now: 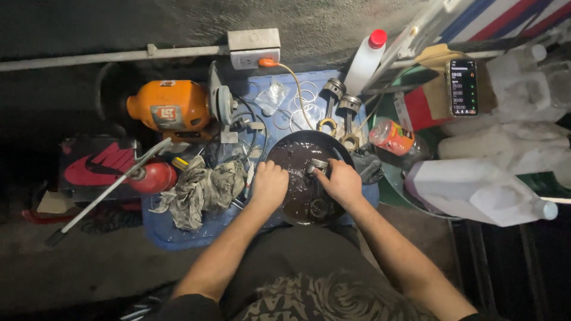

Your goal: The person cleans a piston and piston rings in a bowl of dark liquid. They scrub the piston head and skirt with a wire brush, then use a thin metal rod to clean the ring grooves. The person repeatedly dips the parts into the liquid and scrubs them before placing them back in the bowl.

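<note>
Both hands are down in the round black pan [297, 144], which sits on a blue plastic table [178, 235] and is filled with dark, dirty liquid. The right hand [342, 181] has its fingers clamped on a metal piston [317, 166] at the surface of the liquid, its rod running down to a ring end lower in the pan. The left hand [269, 184] is curled into a loose fist at the pan's left rim, fingers together; whether it holds anything, I cannot tell.

Just behind the pan, two more pistons with rods [340, 110] lie side by side on the blue surface, near a scatter of thin rings [300, 98]. To the left of the pan, a crumpled grey rag [199, 190] lies beside a red canister [156, 176], and an orange bench grinder [172, 106] stands further back. To the right, a large white jug [476, 190] lies on its side, and a phone [463, 87] shows a lit screen.
</note>
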